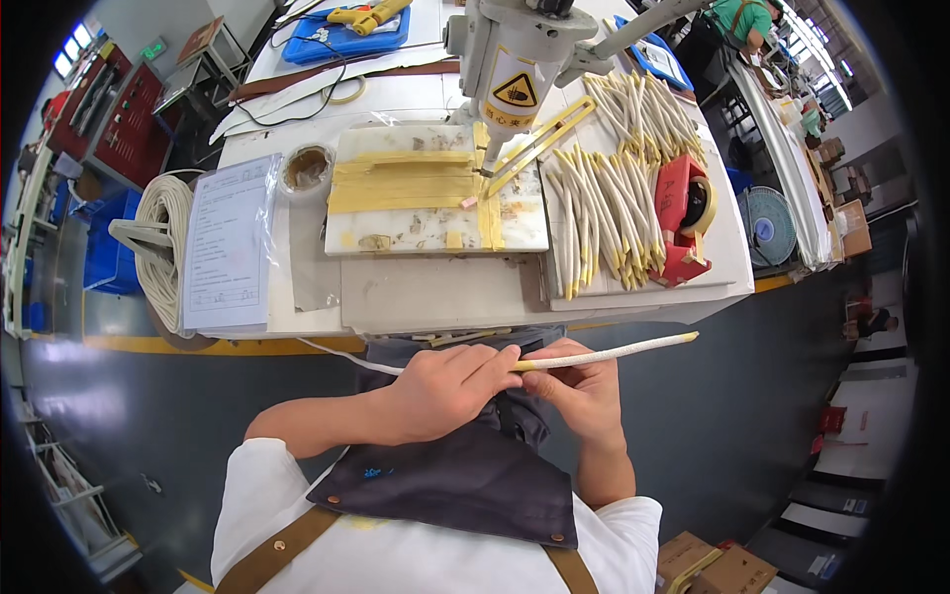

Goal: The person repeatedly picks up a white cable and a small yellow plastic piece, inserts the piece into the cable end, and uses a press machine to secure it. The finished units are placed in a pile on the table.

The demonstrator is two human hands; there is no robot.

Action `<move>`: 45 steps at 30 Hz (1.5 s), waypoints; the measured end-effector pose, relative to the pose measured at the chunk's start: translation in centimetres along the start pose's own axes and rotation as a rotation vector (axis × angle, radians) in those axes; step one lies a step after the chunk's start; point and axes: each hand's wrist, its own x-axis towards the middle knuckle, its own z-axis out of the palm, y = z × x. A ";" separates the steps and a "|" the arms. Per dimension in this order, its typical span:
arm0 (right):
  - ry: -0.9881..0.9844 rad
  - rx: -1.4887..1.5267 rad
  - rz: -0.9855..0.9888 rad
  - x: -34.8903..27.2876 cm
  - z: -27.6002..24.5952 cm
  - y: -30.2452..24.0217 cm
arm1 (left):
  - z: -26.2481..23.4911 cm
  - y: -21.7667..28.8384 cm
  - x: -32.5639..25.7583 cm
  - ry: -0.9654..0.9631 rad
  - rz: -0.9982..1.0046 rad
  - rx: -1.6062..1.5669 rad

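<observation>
In front of the table edge, both my hands are closed around a white braided cord [633, 351]. My left hand [445, 391] grips it beside a band of yellow tape, and its fingers cover part of the cord. My right hand [582, 391] pinches it just past that band, thumb on the near side. The cord's free end points right and has a yellow-taped tip. On the other side it trails left from my left hand, toward a large coil of white cord [166, 238] at the table's left side.
A white slab [435, 238] with yellow tape lies under a grey press [524, 45]. To its right, many yellow-tipped cord pieces [604, 218] are piled beside a red tape dispenser [683, 257]. A printed sheet [233, 243] and a tape roll [308, 168] sit left. Another person [747, 20] works far right.
</observation>
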 end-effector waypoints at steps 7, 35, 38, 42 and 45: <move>-0.055 -0.690 -0.422 1.0 -0.4 -1.0 | 0.7 -0.1 -0.1 -0.134 -0.179 -0.365; -0.134 0.563 -0.228 2.3 1.9 5.3 | 0.1 0.3 0.5 -0.093 -0.605 -0.900; -0.298 0.697 -0.168 3.2 2.2 5.2 | -1.7 -1.0 1.1 -0.484 -1.131 -1.728; -0.664 0.876 -0.104 5.2 1.4 4.5 | -1.7 -1.4 0.8 -0.507 -1.199 -1.921; -0.579 0.790 -0.250 6.4 1.1 3.2 | -2.4 -1.1 0.8 -0.419 -1.180 -1.687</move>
